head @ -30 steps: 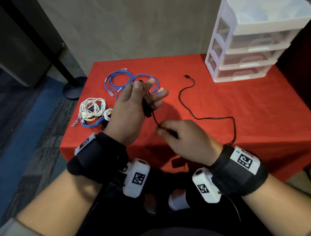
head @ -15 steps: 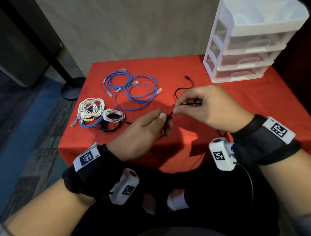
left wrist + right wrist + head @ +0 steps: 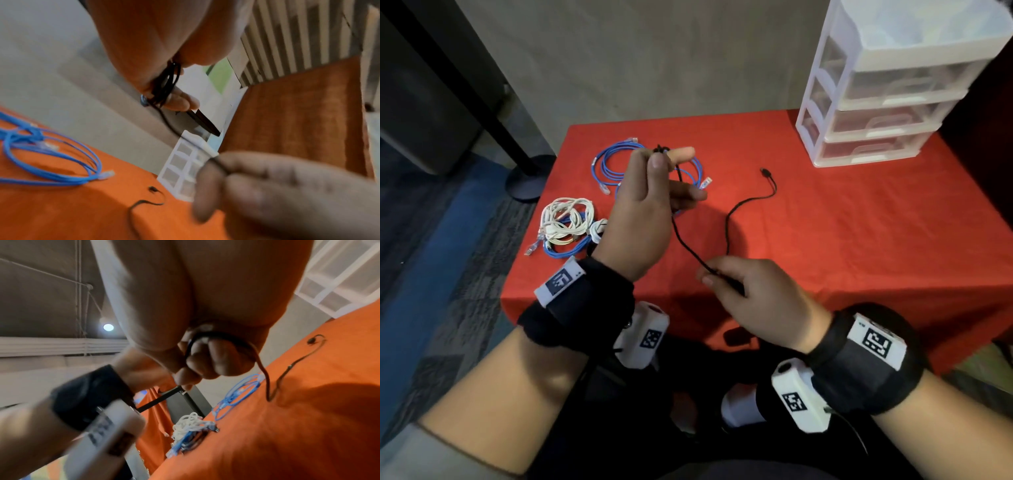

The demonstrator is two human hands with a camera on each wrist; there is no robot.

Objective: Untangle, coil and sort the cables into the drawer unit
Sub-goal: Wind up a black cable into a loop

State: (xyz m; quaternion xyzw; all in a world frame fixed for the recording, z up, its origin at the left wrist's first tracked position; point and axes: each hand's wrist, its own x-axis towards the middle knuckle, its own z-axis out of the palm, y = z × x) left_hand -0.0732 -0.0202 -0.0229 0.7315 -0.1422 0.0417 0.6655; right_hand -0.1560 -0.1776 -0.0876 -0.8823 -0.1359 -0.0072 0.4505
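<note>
Left hand [image 3: 643,205] pinches loops of the thin black cable [image 3: 729,219]; right hand [image 3: 753,301] pinches the slack. Feed evenly, I'd say, each wrap snug.

Black cable [image 3: 732,219]: one. Blue cable coils [image 3: 619,164]: two; white-and-blue cable bundle [image 3: 565,222]: one. Drawer unit [image 3: 887,102]: one, three drawers.

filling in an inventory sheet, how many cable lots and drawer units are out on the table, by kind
black cable: 1
blue coil bundle: 1
white-and-blue pile: 1
drawer unit: 1
total: 4
</note>
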